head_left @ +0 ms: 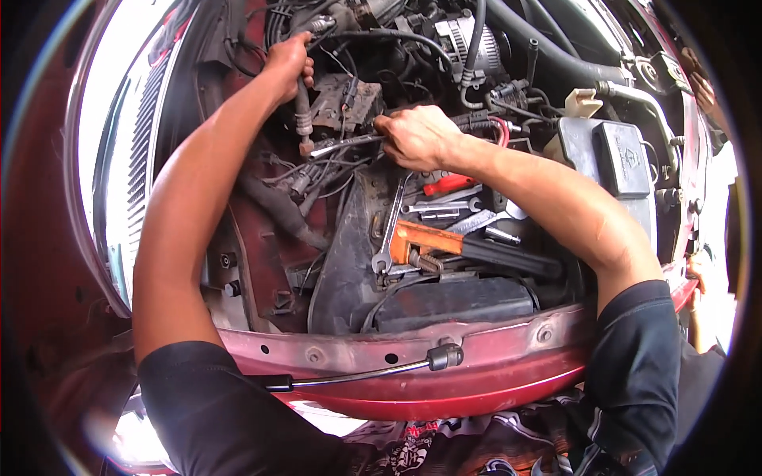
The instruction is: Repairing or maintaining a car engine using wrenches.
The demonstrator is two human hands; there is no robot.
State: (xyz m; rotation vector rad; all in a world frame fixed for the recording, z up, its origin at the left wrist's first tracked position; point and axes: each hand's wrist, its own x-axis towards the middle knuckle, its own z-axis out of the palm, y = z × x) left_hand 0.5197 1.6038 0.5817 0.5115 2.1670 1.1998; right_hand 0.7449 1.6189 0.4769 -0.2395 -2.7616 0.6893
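Note:
My left hand (pixel 290 65) is closed around a dark hose (pixel 302 99) that hangs down from the fist. The hose ends in a ribbed collar and a brownish metal fitting (pixel 306 148). My right hand (pixel 421 139) is closed on a metal wrench (pixel 349 143), held nearly level. The far end of the wrench is at the fitting; whether it grips it I cannot tell. Behind the wrench sits a grimy metal block (pixel 337 107). Below my right hand a combination wrench (pixel 389 230) lies on the black plastic cover (pixel 341 278).
Beside the loose wrench lie a red-handled tool (pixel 448 185), an orange-headed tool with a black handle (pixel 429 238), a socket (pixel 502 236) and several wrenches. A black reservoir (pixel 623 155) stands at right. The red front panel (pixel 444 353) crosses below, bearing a prop strut (pixel 365 377). Another person's hand (pixel 702 91) shows at far right.

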